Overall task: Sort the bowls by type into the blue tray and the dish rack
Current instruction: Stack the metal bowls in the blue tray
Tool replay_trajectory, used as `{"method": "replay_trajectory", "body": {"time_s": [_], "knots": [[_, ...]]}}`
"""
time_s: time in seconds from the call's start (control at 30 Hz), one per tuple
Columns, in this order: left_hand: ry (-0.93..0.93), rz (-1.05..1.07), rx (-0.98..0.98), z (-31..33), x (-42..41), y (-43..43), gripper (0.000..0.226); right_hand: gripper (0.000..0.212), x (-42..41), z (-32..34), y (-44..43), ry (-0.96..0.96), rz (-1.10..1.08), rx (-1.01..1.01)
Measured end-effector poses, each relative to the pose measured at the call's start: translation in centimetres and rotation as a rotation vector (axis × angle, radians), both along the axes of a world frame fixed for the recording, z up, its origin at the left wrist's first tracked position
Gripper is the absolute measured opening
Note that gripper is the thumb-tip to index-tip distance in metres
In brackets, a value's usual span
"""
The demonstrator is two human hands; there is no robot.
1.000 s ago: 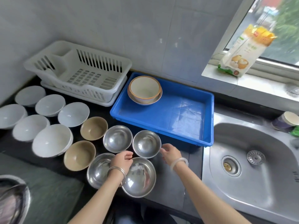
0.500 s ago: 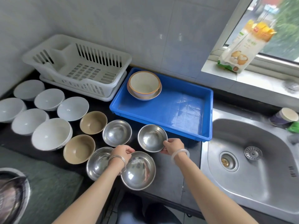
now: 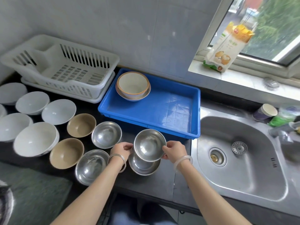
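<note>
Lifted since a moment ago, the steel bowl (image 3: 149, 145) hangs pinched by its rim between left hand (image 3: 121, 149) and right hand (image 3: 175, 151), directly above a second steel bowl (image 3: 142, 166) (stacking likely), blue tray (image 3: 146, 117) just beyond.

Most of the blue tray (image 3: 162, 109) floor lies bare at centre frame; only stacked bowls (image 3: 133, 86) fill its upper-left corner. The rack (image 3: 65, 69), upper left, is open-topped. Bowls (image 3: 48, 127) crowd the left counter.
</note>
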State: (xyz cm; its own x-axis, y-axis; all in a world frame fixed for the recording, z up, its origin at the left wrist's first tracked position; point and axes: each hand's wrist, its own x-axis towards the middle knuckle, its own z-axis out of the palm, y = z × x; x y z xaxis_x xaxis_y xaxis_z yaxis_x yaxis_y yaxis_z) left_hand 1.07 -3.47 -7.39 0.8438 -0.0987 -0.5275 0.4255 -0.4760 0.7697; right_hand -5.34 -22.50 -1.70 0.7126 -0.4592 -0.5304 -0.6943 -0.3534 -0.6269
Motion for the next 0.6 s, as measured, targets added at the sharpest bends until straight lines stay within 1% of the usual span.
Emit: {"method": "replay_trajectory", "body": {"time_s": [0.1,0.2,0.27,0.33,0.43,0.6], "knots": [[0.025,0.039,-0.032,-0.3,-0.2,0.4,0.016,0.017,-0.6,-0.5,0.3,0.03,0.038,-0.045],[0.115,0.146,-0.156,-0.7,-0.6,0.8,0.017,0.02,-0.9,-1.0,0.8,0.063,0.069,-0.069],[0.155,0.192,-0.213,-0.7,-1.1,0.8,0.016,0.018,-1.1,-1.2,1.2,0.084,0.094,-0.082],[0.166,0.187,-0.227,-0.6,-1.5,0.8,0.016,0.014,-1.2,-1.5,1.6,0.092,0.119,-0.094],[0.166,0.173,-0.225,-0.5,-1.9,0.8,0.02,0.017,-1.3,-1.7,1.9,0.104,0.132,-0.107],[0.127,0.102,-0.166,-0.7,-2.1,1.0,0.029,0.017,-1.5,-2.4,1.7,0.112,0.134,-0.097]]}}
